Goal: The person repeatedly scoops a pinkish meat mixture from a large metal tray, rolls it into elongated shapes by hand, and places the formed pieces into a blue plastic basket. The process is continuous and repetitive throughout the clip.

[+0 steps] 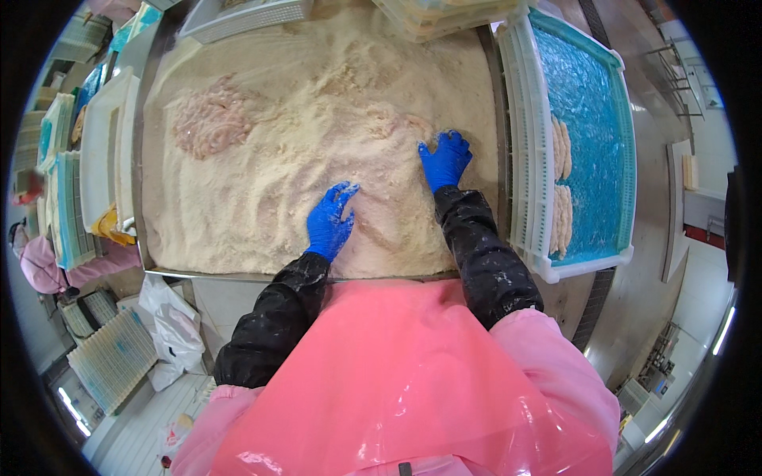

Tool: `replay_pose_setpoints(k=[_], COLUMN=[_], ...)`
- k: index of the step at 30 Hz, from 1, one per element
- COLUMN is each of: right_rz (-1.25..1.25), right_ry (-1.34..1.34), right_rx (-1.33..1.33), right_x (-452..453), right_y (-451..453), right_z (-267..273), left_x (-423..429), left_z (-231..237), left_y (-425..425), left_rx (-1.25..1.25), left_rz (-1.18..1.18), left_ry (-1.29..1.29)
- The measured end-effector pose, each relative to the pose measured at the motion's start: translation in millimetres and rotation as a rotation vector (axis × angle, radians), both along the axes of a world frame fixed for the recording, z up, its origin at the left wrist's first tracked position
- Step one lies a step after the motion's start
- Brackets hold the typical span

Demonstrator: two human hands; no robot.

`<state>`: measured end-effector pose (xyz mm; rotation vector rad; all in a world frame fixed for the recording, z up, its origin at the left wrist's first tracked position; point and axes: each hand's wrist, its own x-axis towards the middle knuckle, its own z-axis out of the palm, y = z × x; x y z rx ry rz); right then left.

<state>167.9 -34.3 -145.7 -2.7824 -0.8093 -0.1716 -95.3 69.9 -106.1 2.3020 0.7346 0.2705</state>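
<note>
Pale breadcrumb-like coating (286, 154) fills a wide metal tray in front of me. My left hand (331, 221), in a blue glove, rests on the coating near the tray's front edge, fingers apart and dusted with crumbs. My right hand (445, 158), also gloved in blue, lies farther forward near the tray's right side, its fingers spread on the coating. Just left of its fingertips, pinkish raw meat pieces (411, 124) show, partly covered with crumbs. A heap of raw meat strips (213, 119) sits uncoated at the tray's back left.
On the right stand stacked white crates (530, 178); the top one has a blue liner (589, 160) and coated meat strips (561, 220). White baskets (250, 18) and yellowish trays (452, 18) border the back. A white tub (104, 154) stands left, near another person's pink sleeve (107, 263).
</note>
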Motion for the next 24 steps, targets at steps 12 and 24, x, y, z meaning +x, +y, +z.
replay_pose_setpoints(k=[12, 24], right_rz=[0.016, 0.39], right_ry=[1.178, 0.748], right_rx=[0.237, 0.818], right_x=[-81, -106], right_y=[-55, 1], right_z=[39, 1], left_x=[15, 119], left_z=[2, -59], left_y=[-3, -19], left_rx=[0.032, -1.63], left_rz=[0.066, 0.405], left_ry=[-0.133, -0.761])
